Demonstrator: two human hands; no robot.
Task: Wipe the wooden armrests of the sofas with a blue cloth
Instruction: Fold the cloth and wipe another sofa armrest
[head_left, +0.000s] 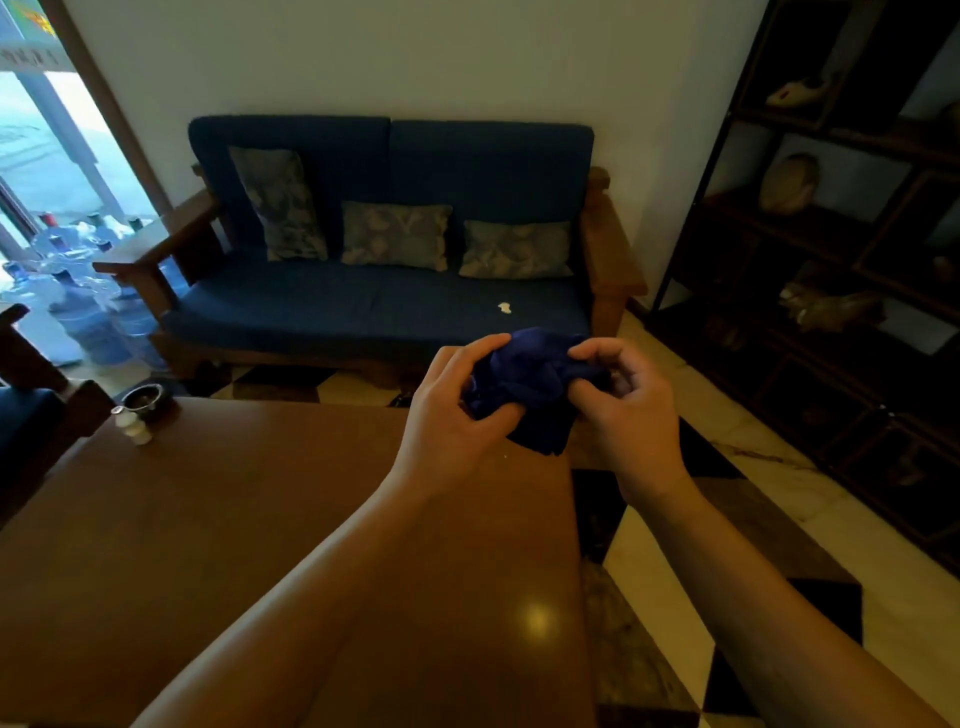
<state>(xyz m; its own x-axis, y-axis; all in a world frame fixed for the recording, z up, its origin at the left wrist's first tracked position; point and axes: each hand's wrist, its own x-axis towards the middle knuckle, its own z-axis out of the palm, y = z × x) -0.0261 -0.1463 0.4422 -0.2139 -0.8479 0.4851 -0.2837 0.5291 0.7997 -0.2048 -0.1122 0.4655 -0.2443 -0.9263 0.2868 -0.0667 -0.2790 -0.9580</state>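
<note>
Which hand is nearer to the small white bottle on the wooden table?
The left hand. The small white bottle stands at the table's far left edge; the left hand grips the blue cloth well to its right, and the right hand grips the cloth farther right.

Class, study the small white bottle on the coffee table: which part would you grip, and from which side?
Grip the small white bottle round its waist, coming from the right over bare wooden coffee table. It stands upright and narrows below its cap; the metal ashtray stands close behind it, probably blocking that side.
</note>
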